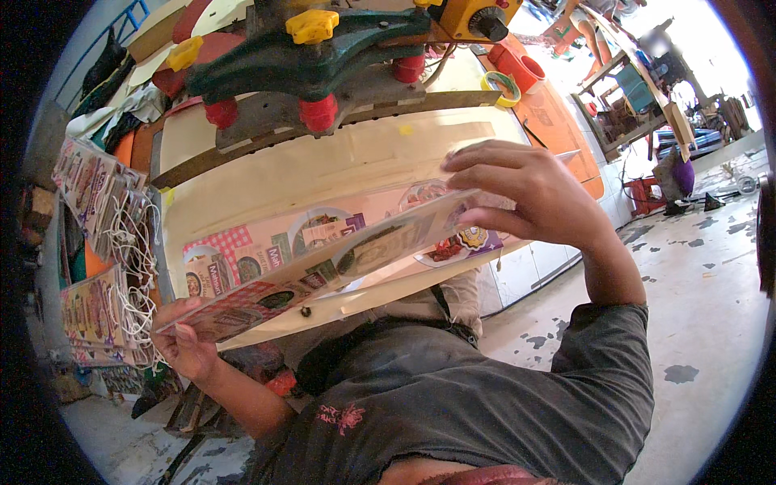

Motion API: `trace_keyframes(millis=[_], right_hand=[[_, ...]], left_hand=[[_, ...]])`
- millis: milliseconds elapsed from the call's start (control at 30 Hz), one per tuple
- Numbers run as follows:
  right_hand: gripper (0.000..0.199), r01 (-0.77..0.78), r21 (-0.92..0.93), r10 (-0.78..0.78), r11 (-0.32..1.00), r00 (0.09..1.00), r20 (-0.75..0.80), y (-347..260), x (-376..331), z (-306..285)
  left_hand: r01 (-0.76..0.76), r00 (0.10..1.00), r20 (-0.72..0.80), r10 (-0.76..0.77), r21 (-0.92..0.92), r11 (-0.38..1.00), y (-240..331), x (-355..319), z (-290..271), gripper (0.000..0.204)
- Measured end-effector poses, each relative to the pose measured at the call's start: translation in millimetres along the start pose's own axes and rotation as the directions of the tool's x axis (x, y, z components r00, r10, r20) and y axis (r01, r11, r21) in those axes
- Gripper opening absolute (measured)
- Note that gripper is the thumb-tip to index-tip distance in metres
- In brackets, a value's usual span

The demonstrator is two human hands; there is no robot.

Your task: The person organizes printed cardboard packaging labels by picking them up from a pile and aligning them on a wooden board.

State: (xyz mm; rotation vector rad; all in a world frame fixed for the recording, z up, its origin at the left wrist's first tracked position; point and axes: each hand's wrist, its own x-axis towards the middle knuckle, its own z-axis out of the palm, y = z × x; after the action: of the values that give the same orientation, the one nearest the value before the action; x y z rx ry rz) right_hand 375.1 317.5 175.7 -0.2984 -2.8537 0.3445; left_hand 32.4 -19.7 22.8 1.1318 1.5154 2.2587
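Note:
A printed plastic sheet with food pictures is held up at a tilt in front of my body. Closed on its left end is my left hand, thumb on top. My right hand grips the right end, fingers over the upper edge and thumb below. Beneath it, another printed sheet with a red checked pattern and bowls of food lies on the cream work surface, partly hidden by the raised one.
Beyond the sheets stands a dark green machine with yellow knobs, red cylinders and a long metal bar. Printed bags with white cords are stacked at left. A yellow tape roll and red container sit far right.

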Motion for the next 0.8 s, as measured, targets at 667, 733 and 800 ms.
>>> trace_keyframes(millis=[667,733,800], right_hand=[[0.014,-0.221,0.456,0.292,0.862,0.952,-0.089,-17.9,7.4,17.4],[0.014,-0.229,0.402,0.293,0.886,0.95,-0.104,-20.3,5.4,19.2],[0.015,-0.236,0.35,0.292,0.907,0.949,-0.118,-19.8,5.0,22.1]], left_hand=[[-0.071,0.996,0.058,0.07,0.003,0.997,-5.6,0.3,-3.8,0.041],[-0.079,0.994,0.07,0.079,-0.002,0.997,-6.7,1.6,-0.5,0.042],[-0.087,0.993,0.082,0.087,-0.003,0.996,-7.8,1.1,2.1,0.042]])
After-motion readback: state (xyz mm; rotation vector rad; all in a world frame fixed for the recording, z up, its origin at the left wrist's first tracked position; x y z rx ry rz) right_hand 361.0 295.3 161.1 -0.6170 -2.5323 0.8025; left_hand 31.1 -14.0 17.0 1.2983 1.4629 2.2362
